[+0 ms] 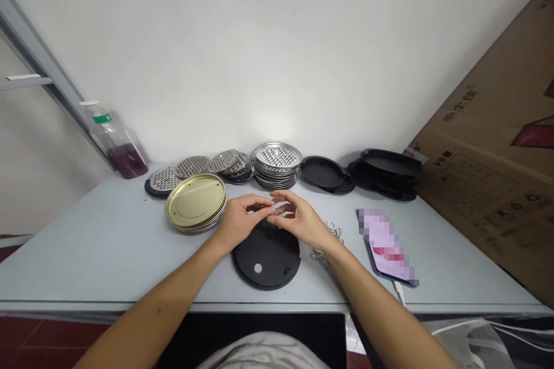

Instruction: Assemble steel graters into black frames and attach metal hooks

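Observation:
A round black plastic base [266, 259] lies on the table in front of me, with a small white round spot and a small dark knob on it. Over its far edge my left hand [243, 218] and my right hand [299, 220] meet, fingertips pinched together. Whatever sits between the fingertips is too small or hidden to name. Just right of the base, partly behind my right wrist, are several small bent metal wire clips [322, 255]. Close to my left hand stands a stack of gold-coloured round metal lids [197, 199].
Along the wall are a stack of round metal grater discs [277, 157], loose grater plates [193, 166], and black plastic rings [328, 173] [392, 162]. A bottle of dark red liquid [125, 158] stands far left. A plugged-in phone [387, 248] lies right, beside a large cardboard box [489, 173].

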Motion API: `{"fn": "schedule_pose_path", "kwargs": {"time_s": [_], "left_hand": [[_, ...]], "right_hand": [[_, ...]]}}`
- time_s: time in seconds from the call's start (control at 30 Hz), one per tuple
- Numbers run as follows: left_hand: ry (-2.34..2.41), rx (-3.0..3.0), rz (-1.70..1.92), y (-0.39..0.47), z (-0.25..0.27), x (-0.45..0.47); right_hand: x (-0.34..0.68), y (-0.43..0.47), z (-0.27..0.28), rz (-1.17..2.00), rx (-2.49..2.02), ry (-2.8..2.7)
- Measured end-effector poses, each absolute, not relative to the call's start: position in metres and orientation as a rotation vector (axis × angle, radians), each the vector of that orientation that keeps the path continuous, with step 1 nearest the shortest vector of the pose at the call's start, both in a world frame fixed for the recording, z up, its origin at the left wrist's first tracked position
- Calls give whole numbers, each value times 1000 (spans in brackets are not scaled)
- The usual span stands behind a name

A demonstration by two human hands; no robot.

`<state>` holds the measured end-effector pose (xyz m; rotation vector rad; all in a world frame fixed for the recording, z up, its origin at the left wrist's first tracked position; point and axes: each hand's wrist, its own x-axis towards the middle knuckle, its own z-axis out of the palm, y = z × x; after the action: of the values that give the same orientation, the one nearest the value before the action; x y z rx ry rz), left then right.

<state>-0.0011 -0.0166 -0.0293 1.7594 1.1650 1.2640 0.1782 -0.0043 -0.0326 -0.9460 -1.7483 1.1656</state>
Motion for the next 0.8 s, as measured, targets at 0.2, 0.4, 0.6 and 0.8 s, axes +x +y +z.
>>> {"fn": "schedule_pose_path", "kwargs": {"time_s": [0.2, 0.4, 0.6, 0.8], "left_hand": [[1146, 1811, 1230, -17, -30, 0], [1145, 1654, 1250, -10, -33, -5], [1087, 2139, 776, -14, -32, -12], [1104, 2301, 578, -16, -34, -12]], "right_hand": [[178, -3, -30, 1408, -852, -1666], [184, 4, -29, 1388, -1001, -1522], [193, 10, -22, 1393, -1021, -1249], [193, 10, -23, 1431, -1041, -1257]]}}
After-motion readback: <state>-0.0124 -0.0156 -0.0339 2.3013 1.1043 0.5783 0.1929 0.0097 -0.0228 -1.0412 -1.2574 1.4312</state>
